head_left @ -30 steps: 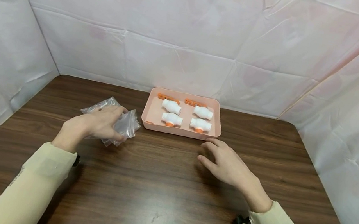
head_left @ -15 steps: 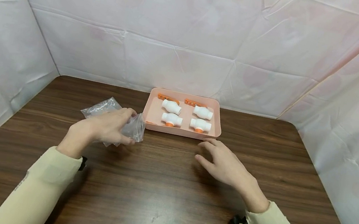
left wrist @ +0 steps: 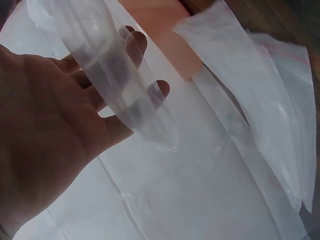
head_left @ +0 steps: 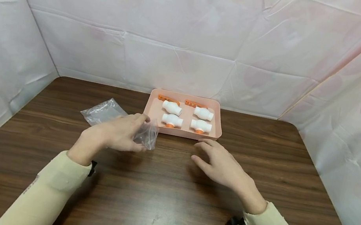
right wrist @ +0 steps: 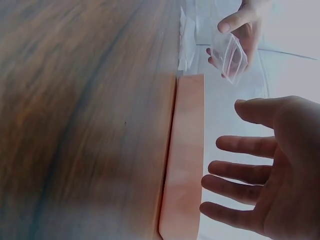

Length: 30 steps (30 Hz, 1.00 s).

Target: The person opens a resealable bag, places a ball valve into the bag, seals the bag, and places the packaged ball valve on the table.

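Plastic bag (head_left: pixel 148 139): we see it in the left hand (head_left: pixel 121 132), lifted off the table (head_left: pixel 160 189), beside the near left corner of the pink tray (head_left: pixel 180 133).
Left hand: thumb and fingers hold the bag between them; over the last second the hand has travelled rightward, away from the other bags (head_left: pixel 102 111).
Bag and pile: now apart, so we judge the picking-out done and the bag free to be worked on.
Right hand (head_left: pixel 225 166): it holds nothing, fingers parted, in front of the tray's right side; it has edged a little toward the left hand, and the two remain well apart.
White valves (head_left: pixel 171 107): all four lie in the tray, unmoved, with orange handles (head_left: pixel 196 104) behind them.
Tray corner: the bag overlaps it in the head view, so we cannot make out what lies there.
Bag film: clear and blurred; we cannot tell whether its mouth is parted, or whether more than one bag is held.
Sleeves (head_left: pixel 45 189): both run off the bottom of the head view.
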{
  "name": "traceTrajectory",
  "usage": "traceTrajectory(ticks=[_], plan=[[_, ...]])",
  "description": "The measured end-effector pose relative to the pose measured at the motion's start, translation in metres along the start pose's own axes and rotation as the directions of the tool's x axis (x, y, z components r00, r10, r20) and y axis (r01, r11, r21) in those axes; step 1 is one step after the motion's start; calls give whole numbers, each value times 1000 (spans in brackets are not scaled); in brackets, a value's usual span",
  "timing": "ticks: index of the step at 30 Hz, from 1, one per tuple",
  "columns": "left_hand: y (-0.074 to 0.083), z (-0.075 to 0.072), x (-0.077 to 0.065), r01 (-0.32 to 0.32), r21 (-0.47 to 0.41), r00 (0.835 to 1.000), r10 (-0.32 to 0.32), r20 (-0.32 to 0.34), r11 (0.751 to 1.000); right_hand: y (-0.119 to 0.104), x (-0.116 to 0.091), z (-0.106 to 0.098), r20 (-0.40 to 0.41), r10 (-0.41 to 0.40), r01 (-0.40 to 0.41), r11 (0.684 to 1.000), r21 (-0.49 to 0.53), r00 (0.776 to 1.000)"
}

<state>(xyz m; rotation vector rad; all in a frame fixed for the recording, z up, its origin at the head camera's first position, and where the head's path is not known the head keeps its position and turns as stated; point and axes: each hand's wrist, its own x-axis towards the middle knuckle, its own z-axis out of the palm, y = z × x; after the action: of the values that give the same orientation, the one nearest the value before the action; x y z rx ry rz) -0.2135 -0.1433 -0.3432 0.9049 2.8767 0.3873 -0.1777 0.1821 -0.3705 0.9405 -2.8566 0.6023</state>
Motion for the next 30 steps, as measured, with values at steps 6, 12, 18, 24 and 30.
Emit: traceTrajectory(ticks=[6,12,18,24,30], plan=[[11,3,3,-38,9,999,38,-23,999,-4,3,2,-29,-69,71,995,73,997],[23,7,7,-87,15,996,88,-24,996,-11,6,3,-38,-98,103,976,191,994],[34,11,9,-95,32,995,95,-12,995,-15,6,6,-54,-104,115,956,270,993],[43,15,9,-99,57,995,99,-2,994,-16,7,9,-82,-141,160,937,311,987],[52,20,9,-142,85,988,146,-43,986,-18,7,8,-82,-162,180,922,341,983]])
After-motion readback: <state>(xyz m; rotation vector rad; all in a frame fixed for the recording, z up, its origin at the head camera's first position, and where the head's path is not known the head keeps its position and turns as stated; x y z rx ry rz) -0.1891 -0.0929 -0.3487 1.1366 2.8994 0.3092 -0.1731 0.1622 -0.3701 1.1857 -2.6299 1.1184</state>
